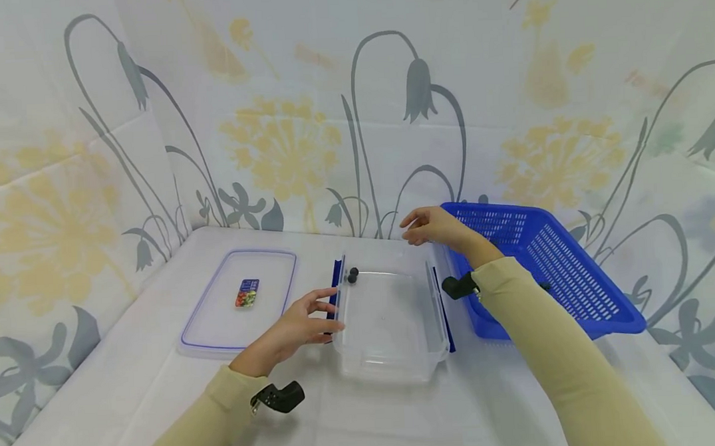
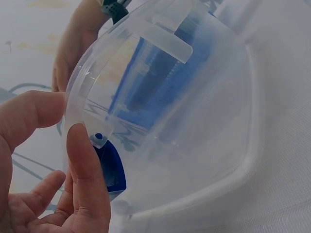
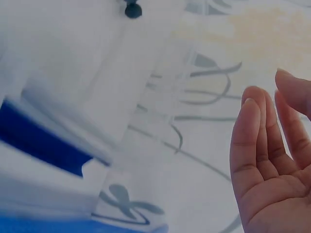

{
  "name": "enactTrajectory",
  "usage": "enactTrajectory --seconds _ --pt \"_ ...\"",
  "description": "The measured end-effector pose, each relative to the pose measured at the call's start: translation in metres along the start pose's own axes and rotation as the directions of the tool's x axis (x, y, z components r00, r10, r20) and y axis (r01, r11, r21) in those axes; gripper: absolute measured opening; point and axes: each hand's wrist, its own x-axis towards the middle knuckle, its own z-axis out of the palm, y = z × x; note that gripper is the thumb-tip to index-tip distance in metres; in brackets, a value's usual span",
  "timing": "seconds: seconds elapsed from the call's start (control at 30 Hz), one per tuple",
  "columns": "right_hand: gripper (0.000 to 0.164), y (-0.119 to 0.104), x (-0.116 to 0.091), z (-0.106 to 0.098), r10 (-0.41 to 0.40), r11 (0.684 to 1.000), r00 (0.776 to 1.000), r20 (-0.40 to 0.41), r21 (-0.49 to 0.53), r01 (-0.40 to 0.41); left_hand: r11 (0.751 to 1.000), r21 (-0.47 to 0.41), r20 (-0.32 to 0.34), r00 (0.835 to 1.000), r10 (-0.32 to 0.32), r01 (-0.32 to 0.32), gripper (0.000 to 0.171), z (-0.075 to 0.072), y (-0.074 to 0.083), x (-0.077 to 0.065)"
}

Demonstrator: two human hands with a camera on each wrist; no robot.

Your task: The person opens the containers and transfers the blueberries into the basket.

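Note:
A clear plastic storage box (image 1: 382,322) with blue side clips (image 2: 112,167) stands in the middle of the table. Two small dark round balls (image 1: 352,275) lie in its far left corner. My left hand (image 1: 299,328) holds the box's left rim between thumb and fingers, beside the left clip. Above the far right corner of the box, my right hand (image 1: 432,226) is raised, fingers loosely bent. The right wrist view shows nothing between its fingertips (image 3: 245,114) and thumb.
Right of the box sits a blue perforated basket (image 1: 566,267) with something dark inside, partly hidden by my right arm. A clear lid with a purple-blue edge (image 1: 185,333) and a colourful label (image 1: 247,293) lies to the left. Flowered cloth (image 1: 303,66) hangs behind the table.

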Motion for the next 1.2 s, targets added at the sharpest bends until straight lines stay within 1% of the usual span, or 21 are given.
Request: enactTrajectory --seconds 0.17,0.33,0.53,0.67,0.83,0.93,1.1,1.2 --pt "0.03 -0.004 0.012 0.024 -0.013 0.999 0.999 0.042 0.053 0.011 1.0 -0.001 0.003 1.0 -0.003 0.003 0.068 -0.001 -0.001 0.0" --pt "0.027 -0.005 0.024 0.047 -0.015 0.994 0.998 0.055 0.11 0.009 1.0 -0.006 0.004 1.0 -0.005 0.005 0.067 -0.002 -0.001 0.0" --pt "0.026 0.001 0.038 0.074 0.02 0.991 0.998 0.066 0.131 -0.028 1.0 -0.011 0.008 1.0 -0.012 0.012 0.067 -0.002 -0.002 0.001" --pt "0.028 0.009 0.044 0.089 0.044 0.992 0.997 0.06 0.116 -0.051 1.0 -0.017 0.01 1.0 -0.017 0.017 0.067 -0.002 -0.002 0.002" --pt "0.03 0.017 0.048 0.101 0.045 0.999 0.997 0.056 0.027 -0.046 1.0 -0.011 0.008 1.0 -0.016 0.016 0.066 -0.001 -0.001 0.002" --pt "0.029 0.02 0.049 0.106 0.044 0.998 0.998 0.053 -0.052 -0.042 1.0 -0.005 0.012 1.0 -0.012 0.012 0.066 -0.001 0.0 0.001" --pt "0.036 0.019 0.048 0.113 0.076 0.974 0.991 0.109 -0.219 -0.051 1.0 -0.009 0.025 1.0 -0.003 0.003 0.067 -0.001 0.001 -0.001" --pt "0.04 0.02 0.049 0.116 0.099 0.96 0.985 0.144 -0.275 -0.057 1.0 -0.012 0.029 1.0 -0.003 0.003 0.067 -0.002 0.001 -0.001"
